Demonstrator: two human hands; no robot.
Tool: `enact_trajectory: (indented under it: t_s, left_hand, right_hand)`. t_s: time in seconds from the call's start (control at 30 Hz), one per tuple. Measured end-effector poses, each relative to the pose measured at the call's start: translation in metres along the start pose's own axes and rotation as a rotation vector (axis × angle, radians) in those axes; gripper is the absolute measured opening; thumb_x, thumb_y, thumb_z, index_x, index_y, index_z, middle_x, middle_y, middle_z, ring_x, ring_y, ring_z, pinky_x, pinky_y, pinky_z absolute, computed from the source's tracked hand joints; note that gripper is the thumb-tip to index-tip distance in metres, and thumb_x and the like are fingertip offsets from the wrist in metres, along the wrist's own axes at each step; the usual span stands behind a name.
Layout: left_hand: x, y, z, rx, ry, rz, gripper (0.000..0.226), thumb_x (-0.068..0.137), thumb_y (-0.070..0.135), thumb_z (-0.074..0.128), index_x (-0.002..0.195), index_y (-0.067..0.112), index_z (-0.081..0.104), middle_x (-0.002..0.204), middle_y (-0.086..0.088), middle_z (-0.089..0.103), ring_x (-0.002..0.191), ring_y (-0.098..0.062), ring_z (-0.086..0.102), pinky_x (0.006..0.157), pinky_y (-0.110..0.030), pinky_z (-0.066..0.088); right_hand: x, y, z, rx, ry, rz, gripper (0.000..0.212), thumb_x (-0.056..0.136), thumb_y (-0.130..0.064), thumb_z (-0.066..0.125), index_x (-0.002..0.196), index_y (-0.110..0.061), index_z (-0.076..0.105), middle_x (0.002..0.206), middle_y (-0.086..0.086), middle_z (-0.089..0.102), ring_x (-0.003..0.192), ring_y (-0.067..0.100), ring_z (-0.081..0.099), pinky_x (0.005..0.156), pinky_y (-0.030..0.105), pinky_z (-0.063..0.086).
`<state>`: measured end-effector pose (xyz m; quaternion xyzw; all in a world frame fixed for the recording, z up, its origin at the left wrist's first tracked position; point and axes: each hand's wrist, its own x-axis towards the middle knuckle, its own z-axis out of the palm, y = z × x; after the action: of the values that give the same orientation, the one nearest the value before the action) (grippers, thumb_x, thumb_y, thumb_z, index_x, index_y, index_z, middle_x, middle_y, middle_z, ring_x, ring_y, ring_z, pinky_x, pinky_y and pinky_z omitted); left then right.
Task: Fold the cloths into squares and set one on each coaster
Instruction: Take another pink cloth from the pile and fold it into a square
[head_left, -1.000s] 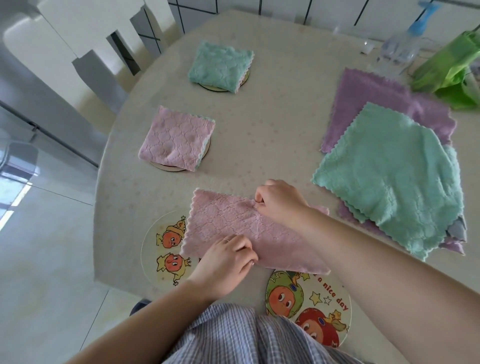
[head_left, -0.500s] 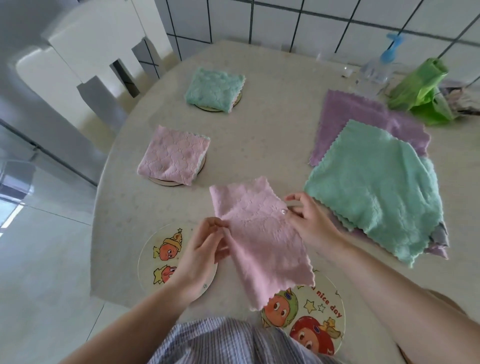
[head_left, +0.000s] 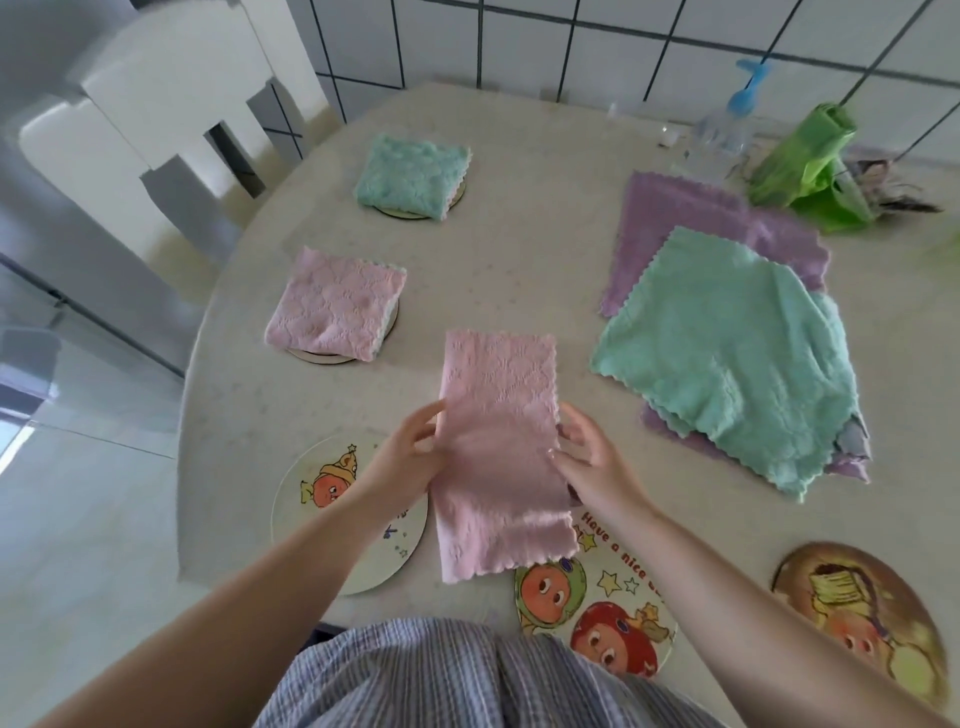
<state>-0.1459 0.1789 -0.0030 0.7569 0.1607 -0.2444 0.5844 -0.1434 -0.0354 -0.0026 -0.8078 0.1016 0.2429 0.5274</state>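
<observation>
A long pink fluffy cloth (head_left: 498, 441), folded into a strip, is held up over the near part of the pale round worktop (head_left: 519, 270). The left hand (head_left: 410, 457) holds its left edge and the right hand (head_left: 587, 462) holds its right edge, each with fingers curled round the cloth. The bottom end of the strip hangs between two round cartoon coasters, one on the left (head_left: 311, 499) and one on the right (head_left: 613, 597).

Farther back, a folded pink square cloth (head_left: 335, 304) sits on a round coaster. Behind it, a folded green square cloth (head_left: 410, 176) sits on another coaster.

On the right, an open green cloth (head_left: 727, 358) lies flat on top of an open purple cloth (head_left: 691, 218). A brown picture coaster (head_left: 857, 613) lies bare at the near right.
</observation>
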Motion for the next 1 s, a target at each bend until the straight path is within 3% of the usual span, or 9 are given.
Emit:
enact_trajectory:
  t_s: [0.07, 0.13, 0.23, 0.3, 0.43, 0.57, 0.73, 0.87, 1.0]
  left_hand:
    - [-0.007, -0.008, -0.002, -0.160, -0.024, -0.062, 0.045, 0.093, 0.004, 0.047, 0.131, 0.027, 0.046, 0.118, -0.005, 0.060, 0.100, -0.024, 0.062, 0.092, -0.051, 0.049]
    - [-0.018, -0.016, -0.001, -0.308, -0.081, -0.132, 0.037, 0.093, 0.003, 0.047, 0.124, 0.022, 0.054, 0.107, -0.010, 0.063, 0.093, -0.025, 0.062, 0.092, -0.048, 0.049]
    - [-0.028, -0.020, 0.001, -0.437, -0.131, -0.192, 0.030, 0.095, 0.005, 0.045, 0.116, 0.017, 0.063, 0.108, -0.013, 0.065, 0.093, -0.027, 0.064, 0.083, -0.041, 0.053]
    - [-0.028, -0.019, -0.001, -0.475, -0.134, -0.205, 0.029, 0.095, 0.008, 0.045, 0.111, 0.018, 0.067, 0.109, -0.015, 0.066, 0.092, -0.029, 0.062, 0.077, -0.040, 0.054]
    - [-0.032, -0.022, -0.004, -0.333, -0.153, -0.321, 0.034, 0.095, 0.007, 0.041, 0.107, 0.020, 0.069, 0.079, -0.008, 0.056, 0.057, -0.015, 0.048, 0.041, -0.023, 0.040]
    - [-0.032, -0.026, -0.004, -0.289, -0.217, -0.379, 0.044, 0.093, -0.005, 0.032, 0.110, 0.018, 0.066, 0.068, -0.005, 0.052, 0.048, -0.009, 0.039, 0.040, -0.018, 0.031]
    - [-0.022, -0.010, -0.009, -0.207, -0.203, -0.332, 0.034, 0.093, -0.001, 0.044, 0.108, 0.018, 0.067, 0.084, -0.018, 0.065, 0.052, -0.011, 0.048, 0.042, -0.017, 0.042]
    - [0.003, 0.010, -0.010, -0.108, -0.109, -0.253, 0.021, 0.092, 0.006, 0.049, 0.092, 0.013, 0.068, 0.055, 0.000, 0.057, 0.042, -0.008, 0.042, 0.040, -0.018, 0.037]
    - [0.032, 0.025, -0.007, -0.090, -0.039, -0.210, 0.022, 0.092, 0.017, 0.054, 0.072, 0.009, 0.058, 0.045, 0.004, 0.051, 0.037, -0.006, 0.044, 0.038, -0.017, 0.040]
  right_hand:
    - [-0.009, 0.004, -0.002, 0.032, -0.034, 0.024, 0.060, 0.091, -0.021, 0.054, 0.143, -0.030, 0.024, 0.119, -0.007, 0.054, 0.109, 0.011, 0.054, 0.084, 0.020, 0.043]
    - [-0.019, 0.006, -0.004, 0.033, -0.089, 0.065, 0.060, 0.092, -0.019, 0.053, 0.142, -0.032, 0.023, 0.105, -0.010, 0.056, 0.096, 0.010, 0.058, 0.069, 0.016, 0.047]
    - [-0.027, 0.005, -0.004, -0.011, -0.105, 0.068, 0.052, 0.093, -0.016, 0.052, 0.138, -0.035, 0.034, 0.107, 0.008, 0.062, 0.103, 0.036, 0.057, 0.082, 0.041, 0.051]
    - [-0.030, 0.006, -0.005, -0.037, -0.107, 0.018, 0.040, 0.093, -0.015, 0.050, 0.128, -0.035, 0.050, 0.109, 0.004, 0.066, 0.100, 0.042, 0.056, 0.091, 0.052, 0.046]
    - [-0.033, 0.017, -0.005, 0.033, -0.146, 0.158, 0.034, 0.095, -0.009, 0.042, 0.110, -0.027, 0.066, 0.104, -0.007, 0.064, 0.091, 0.010, 0.060, 0.084, 0.030, 0.049]
    - [-0.038, 0.026, -0.003, 0.114, -0.200, 0.276, 0.044, 0.092, 0.004, 0.034, 0.108, -0.021, 0.067, 0.071, -0.010, 0.063, 0.054, 0.000, 0.053, 0.050, 0.013, 0.041]
    - [-0.025, 0.014, -0.016, 0.305, -0.228, 0.284, 0.028, 0.092, -0.003, 0.049, 0.107, -0.020, 0.065, 0.052, -0.007, 0.058, 0.040, 0.004, 0.041, 0.037, 0.015, 0.027]
    - [0.004, -0.007, -0.025, 0.280, -0.098, 0.244, 0.021, 0.094, -0.008, 0.046, 0.100, -0.013, 0.066, 0.045, -0.006, 0.052, 0.034, 0.003, 0.039, 0.036, 0.017, 0.026]
    - [0.033, -0.015, -0.029, 0.158, 0.015, 0.266, 0.019, 0.094, -0.013, 0.048, 0.091, -0.017, 0.066, 0.055, -0.002, 0.051, 0.036, 0.005, 0.038, 0.037, 0.017, 0.030]
